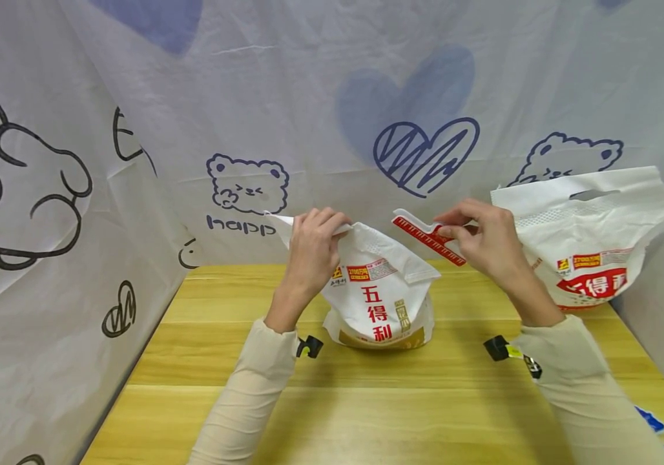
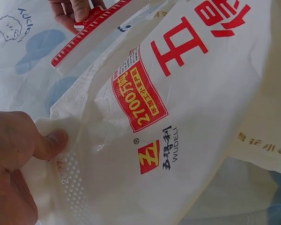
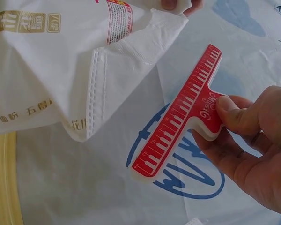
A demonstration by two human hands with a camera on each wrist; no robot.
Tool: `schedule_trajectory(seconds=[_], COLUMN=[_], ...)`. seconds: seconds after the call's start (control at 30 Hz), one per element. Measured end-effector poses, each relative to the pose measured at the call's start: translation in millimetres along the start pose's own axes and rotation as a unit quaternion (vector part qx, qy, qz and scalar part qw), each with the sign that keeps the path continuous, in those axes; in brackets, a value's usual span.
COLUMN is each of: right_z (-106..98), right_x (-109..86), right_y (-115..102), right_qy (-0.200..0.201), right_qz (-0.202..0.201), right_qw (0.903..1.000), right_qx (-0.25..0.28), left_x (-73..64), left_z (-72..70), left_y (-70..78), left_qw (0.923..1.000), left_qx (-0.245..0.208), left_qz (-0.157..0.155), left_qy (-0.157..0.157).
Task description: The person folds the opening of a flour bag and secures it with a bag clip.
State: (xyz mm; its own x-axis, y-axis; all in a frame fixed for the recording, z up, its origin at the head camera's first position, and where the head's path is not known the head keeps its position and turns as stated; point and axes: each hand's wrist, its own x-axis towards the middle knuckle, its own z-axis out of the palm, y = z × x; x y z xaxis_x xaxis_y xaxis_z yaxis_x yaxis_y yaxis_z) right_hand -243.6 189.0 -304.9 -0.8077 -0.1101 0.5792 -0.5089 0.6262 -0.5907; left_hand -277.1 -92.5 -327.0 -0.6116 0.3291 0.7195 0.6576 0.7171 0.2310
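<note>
Grips the Wudeli flour bag point(image 1: 378, 294) near its top with the left hand point(image 1: 311, 248), thumb lying on the plastic in the left wrist view. Rests the bag's base on the wood-grain tabletop point(image 1: 390, 413), at the centre of the head frame. Pinches the red piano-key clip point(image 1: 425, 238) by its tab point(image 3: 213, 117) in the right hand point(image 1: 483, 236), thumb to fingers, just right of centre. Cannot tell the state of the clip's bars, parted or touching.

Turns, by judgement, on one relation: clip to the bag's sloping top edge point(image 1: 394, 254). Lies apart from that edge, to its upper right in the head frame, between bag and right hand. Runs its long axis from upper left down to lower right there, roughly parallel to the edge; slants from upper right to lower left in the right wrist view. Sits nearer to the right hand than to the left.

Shows the likeliest open room leftward, across the gap before the backdrop cloth point(image 1: 320, 116). Meets a second flour bag point(image 1: 593, 236) at the frame's right, just beside the right hand.
</note>
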Motion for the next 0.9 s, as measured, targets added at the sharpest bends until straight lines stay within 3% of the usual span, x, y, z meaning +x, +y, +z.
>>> schedule_trajectory(seconds=[0.37,0.9], right_z=[9.9,23.2], right_x=[3.1,6.2], right_y=[1.4,3.2], right_qy=[-0.007,-0.022], right_qz=[0.017,-0.003], right_qw=[0.9998,0.9996], right_qx=[0.004,0.018], left_x=[0.5,2.8], left_z=[-0.6,-0.1], left_y=[0.0,-0.7], left_qw=[1.0000,0.9999], left_qx=[0.002,-0.016], left_qz=[0.002,0.001], left_qy=[0.001,0.000])
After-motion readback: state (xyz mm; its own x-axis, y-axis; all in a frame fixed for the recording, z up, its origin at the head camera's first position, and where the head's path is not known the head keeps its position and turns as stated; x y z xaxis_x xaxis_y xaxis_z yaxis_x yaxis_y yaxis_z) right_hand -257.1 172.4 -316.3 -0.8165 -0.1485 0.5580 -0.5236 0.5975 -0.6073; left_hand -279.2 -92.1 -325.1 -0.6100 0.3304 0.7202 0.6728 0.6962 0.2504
